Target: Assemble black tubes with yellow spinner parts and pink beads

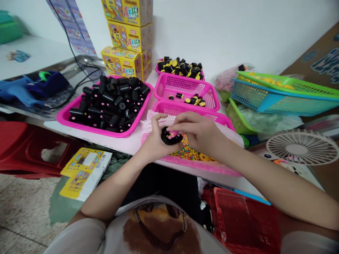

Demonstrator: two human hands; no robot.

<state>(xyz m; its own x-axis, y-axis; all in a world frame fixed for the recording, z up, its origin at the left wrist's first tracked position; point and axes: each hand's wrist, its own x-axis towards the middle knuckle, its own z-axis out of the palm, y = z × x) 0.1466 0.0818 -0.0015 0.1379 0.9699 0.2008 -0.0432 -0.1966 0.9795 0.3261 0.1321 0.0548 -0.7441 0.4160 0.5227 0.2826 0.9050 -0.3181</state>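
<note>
My left hand (153,141) is wrapped round a small black cup (169,140), its open top tilted toward me. Small pink bits show inside the cup. The fingers of my right hand (206,132) are pinched together at the cup's mouth, on a small pink piece (173,133) whose kind I cannot make out. Under both hands is a pink basket (227,120) lined with thin plastic, holding many small coloured beads (186,151) and some yellow ring-shaped pieces (203,157).
Left stands a pink basket (127,133) heaped with black cups. Behind are a pink basket (161,90) with a few black-and-yellow pieces and a fuller one. Yellow boxes (127,63) are stacked at the wall. A fan (299,148) and green and blue baskets (280,98) stand right.
</note>
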